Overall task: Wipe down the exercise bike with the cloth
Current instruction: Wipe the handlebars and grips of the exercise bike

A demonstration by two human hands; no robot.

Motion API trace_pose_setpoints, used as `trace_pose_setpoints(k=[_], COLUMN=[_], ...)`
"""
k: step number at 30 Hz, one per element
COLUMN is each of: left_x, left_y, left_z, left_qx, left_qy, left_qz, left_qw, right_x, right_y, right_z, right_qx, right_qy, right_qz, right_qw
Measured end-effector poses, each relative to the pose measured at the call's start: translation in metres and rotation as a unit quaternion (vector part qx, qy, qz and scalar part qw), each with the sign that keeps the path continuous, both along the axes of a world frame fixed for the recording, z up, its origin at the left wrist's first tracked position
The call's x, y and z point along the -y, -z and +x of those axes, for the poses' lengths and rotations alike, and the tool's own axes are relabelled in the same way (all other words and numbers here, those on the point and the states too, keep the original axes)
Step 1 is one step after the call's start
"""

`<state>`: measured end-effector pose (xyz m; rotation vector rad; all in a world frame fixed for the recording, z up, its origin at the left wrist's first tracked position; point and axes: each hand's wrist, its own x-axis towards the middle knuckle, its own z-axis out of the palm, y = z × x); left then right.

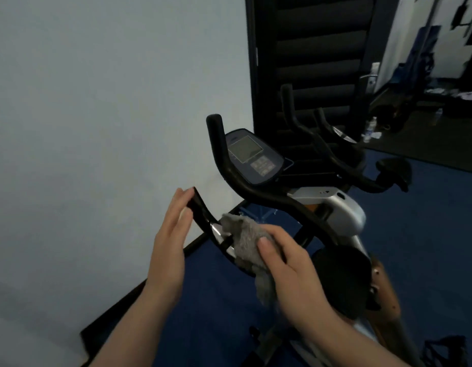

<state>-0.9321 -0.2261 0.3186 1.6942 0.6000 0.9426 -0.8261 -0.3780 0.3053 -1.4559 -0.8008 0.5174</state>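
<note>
**Exercise bike handlebar under the cloth**

Head view. The exercise bike (pixel 332 207) fills the centre and the 4 o'clock part of the picture, standing on a blue floor (pixel 428 234) close to a pale wall (pixel 97 102). Its black handlebar (pixel 256 193) curves in smooth, glossy tubes; one horn rises at 12 o'clock of the hands, and the near horn ends at 10 o'clock of the cloth. A rounded console (pixel 252 157) with a grey screen sits between the horns, and a silver plastic housing (pixel 343 207) lies at 3 o'clock of it.

The grey cloth (pixel 245 239) is bunched on the near handlebar tube, with a loose tail hanging toward 6 o'clock. It looks soft, fuzzy and light, so I judge it will fold around the tube easily and is best gripped as a wad, as it is now. The right hand (pixel 290 263) is closed over the cloth, thumb on top, pressing it against the tube. The left hand (pixel 171 242) is flat and wide, fingers straight, with the fingertips touching the tip of the near horn at 10 o'clock; it holds nothing.

The bike looks heavy and rigid, unlikely to shift under wiping pressure. The glossy tube seems slippery, and a bright metal patch beside the cloth may be a sensor plate. The console screen probably wants a lighter touch.
</note>
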Motion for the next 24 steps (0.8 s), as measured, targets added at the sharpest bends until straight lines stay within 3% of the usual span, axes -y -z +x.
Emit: trace_pose_setpoints(k=[2,5,7,9,13,18,21,24], left_x=[0.023,0.054,0.069,0.081,0.093,0.094,0.093,0.089], left_y=[-0.006,-0.012,-0.016,-0.015,-0.009,-0.007,-0.004,0.003], left_z=[-0.016,-0.037,-0.049,-0.061,-0.086,-0.11,-0.119,-0.136], left_qx=[0.002,-0.005,-0.024,-0.039,-0.045,-0.009,0.002,0.028], left_qy=[0.014,0.058,0.009,-0.068,-0.134,-0.178,-0.207,-0.258], left_qz=[-0.014,-0.063,-0.055,-0.057,-0.085,-0.108,-0.11,-0.142], left_qw=[1.0,0.996,0.998,0.995,0.986,0.978,0.972,0.955], right_x=[0.003,0.003,0.002,0.004,0.012,0.014,0.01,0.004], right_y=[-0.013,-0.017,-0.012,-0.005,0.005,0.011,0.006,0.004], right_z=[0.003,-0.001,-0.004,-0.008,-0.015,-0.027,-0.035,-0.042], right_qx=[-0.124,-0.307,-0.381,-0.397,-0.315,-0.211,-0.047,0.067], right_qy=[-0.11,-0.221,-0.264,-0.321,-0.448,-0.414,-0.343,-0.275], right_qz=[0.016,0.013,-0.002,-0.034,-0.121,-0.105,-0.079,-0.1], right_qw=[0.986,0.926,0.886,0.859,0.828,0.879,0.935,0.954])
